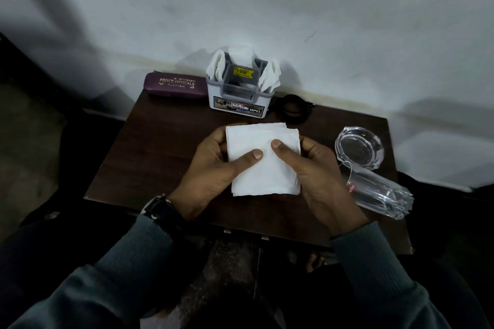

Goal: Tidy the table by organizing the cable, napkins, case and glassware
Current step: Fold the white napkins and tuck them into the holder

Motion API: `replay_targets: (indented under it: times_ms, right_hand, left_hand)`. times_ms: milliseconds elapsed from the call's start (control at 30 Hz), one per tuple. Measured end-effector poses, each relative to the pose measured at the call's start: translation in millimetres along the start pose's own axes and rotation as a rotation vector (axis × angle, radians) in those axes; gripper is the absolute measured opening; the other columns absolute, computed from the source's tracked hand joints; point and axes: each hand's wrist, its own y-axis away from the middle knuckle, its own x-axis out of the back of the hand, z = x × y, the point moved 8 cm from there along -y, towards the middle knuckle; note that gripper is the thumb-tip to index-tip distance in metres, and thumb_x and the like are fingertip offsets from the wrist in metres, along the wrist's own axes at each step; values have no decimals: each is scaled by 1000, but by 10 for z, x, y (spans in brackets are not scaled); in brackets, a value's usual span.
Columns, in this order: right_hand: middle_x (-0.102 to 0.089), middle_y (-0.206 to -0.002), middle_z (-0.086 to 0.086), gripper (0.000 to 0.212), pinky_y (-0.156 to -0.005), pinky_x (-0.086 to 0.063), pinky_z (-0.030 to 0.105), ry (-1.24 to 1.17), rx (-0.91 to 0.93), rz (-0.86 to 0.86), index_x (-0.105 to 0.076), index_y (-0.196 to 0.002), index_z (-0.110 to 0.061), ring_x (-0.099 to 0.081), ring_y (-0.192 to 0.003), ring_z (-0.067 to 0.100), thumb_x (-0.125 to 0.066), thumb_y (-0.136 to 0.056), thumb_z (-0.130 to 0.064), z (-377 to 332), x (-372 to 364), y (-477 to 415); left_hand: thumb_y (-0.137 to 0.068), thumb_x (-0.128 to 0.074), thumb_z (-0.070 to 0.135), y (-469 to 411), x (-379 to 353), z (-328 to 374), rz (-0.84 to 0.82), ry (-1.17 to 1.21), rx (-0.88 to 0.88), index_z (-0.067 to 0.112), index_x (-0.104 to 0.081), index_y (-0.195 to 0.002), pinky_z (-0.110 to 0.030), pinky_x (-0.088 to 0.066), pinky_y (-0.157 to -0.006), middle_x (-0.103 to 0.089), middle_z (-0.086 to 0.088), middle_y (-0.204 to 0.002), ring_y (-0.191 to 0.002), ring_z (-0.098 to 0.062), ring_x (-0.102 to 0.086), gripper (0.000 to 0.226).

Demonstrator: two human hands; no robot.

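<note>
Both thumbs pin a folded white napkin (pixel 263 160) between left hand (pixel 211 171) and right hand (pixel 318 171); beyond the fingertips, holder (pixel 236 88), spectacle case (pixel 175 85) and coiled cable (pixel 294 109) look placed, while right of them the tumbler (pixel 379 193) lies toppled beside the glass ashtray (pixel 359 147).

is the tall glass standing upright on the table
No, the glass lies on its side at the table's right edge, just in front of the ashtray.

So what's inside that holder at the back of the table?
White napkins stick up from the holder's outer slots; a yellow-labelled grey piece fills the middle. Its walls hide anything lower.
</note>
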Motion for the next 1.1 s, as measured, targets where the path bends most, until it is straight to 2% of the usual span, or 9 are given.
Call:
replay_targets:
  times_ms: [167, 333, 433, 533, 600, 733, 833, 1000, 1100]
  right_hand:
    - [-79, -110, -2, 24, -91, -60, 40, 39, -61, -118, -72, -115, -23, -75, -104, 18, -68, -97, -37, 54, -161, 29]
    - [-77, -114, 10, 29, -96, -58, 44, 50, -115, -204, -70, -122, -8, -73, -109, 29, -70, -94, -9, 105, -188, 45]
    - [-78, -108, 14, 27, -87, -61, 43, 21, -155, -193, -73, -115, -4, -74, -102, 32, -71, -89, 1, 112, -105, 45]
    - [-77, -104, 19, 22, -89, -57, 46, 30, -100, -126, -78, -98, -6, -71, -95, 31, -70, -85, 10, 37, -27, 17]
    - [-77, -99, 14, 37, -87, -57, 46, 49, -54, -94, -80, -80, -16, -70, -92, 29, -64, -83, 18, -26, 20, 4]
    - [-78, -107, 4, 51, -67, -63, 38, 13, -85, -233, -77, -73, -23, -75, -99, 26, -57, -87, 21, -64, -20, 32]
    - [-79, -101, -2, 48, -67, -63, 32, 5, -83, -336, -77, -72, -22, -76, -92, 21, -61, -87, 21, -82, -74, 63]
    - [-78, -85, -1, 50, -58, -60, 23, 49, 13, -227, -79, -69, -21, -76, -71, 17, -62, -85, 22, -157, -34, 18]
    - [-72, -99, 7, 53, -53, -59, 25, 70, 7, -161, -77, -68, -24, -75, -64, 20, -56, -87, 21, -141, 29, -10]
  left_hand:
    - [-84, -84, 14, 15, -16, -84, -18, -65, 42, 21, -64, -130, -33, -61, -86, -75, -1, -122, -113, -20, -72, 50]
    - [-81, -84, 5, -7, 91, -86, 51, -88, 53, 19, -65, -128, -29, -62, -81, -76, -1, -119, -109, -18, -73, 53]
    - [-82, -82, 3, -13, 106, -30, 37, -90, 52, 21, -66, -127, -25, -60, -79, -77, 1, -116, -108, -18, -73, 51]
    - [-85, -77, -5, -4, 55, 5, -59, -69, 77, 17, -60, -134, -29, -61, -86, -77, -6, -118, -112, -22, -73, 57]
    - [-86, -70, -13, 5, 7, 10, -123, -41, 94, 14, -54, -139, -30, -61, -87, -77, -9, -118, -112, -22, -73, 61]
    - [-82, -64, -24, 3, 10, 84, -104, -59, 53, 15, -51, -138, -29, -63, -78, -80, -8, -109, -104, -21, -76, 69]
    - [-79, -62, -27, -4, 29, 120, -83, -80, 21, 18, -51, -135, -29, -62, -78, -81, -8, -103, -100, -20, -77, 73]
    - [-92, -49, -15, -9, 27, 90, -54, -13, 119, 26, -58, -129, -37, -61, -72, -79, -2, -114, -105, -18, -76, 56]
    - [-102, -43, 10, -20, 43, 26, -33, 186, 262, 21, -57, -131, -40, -64, -67, -77, -8, -119, -100, -24, -77, 35]
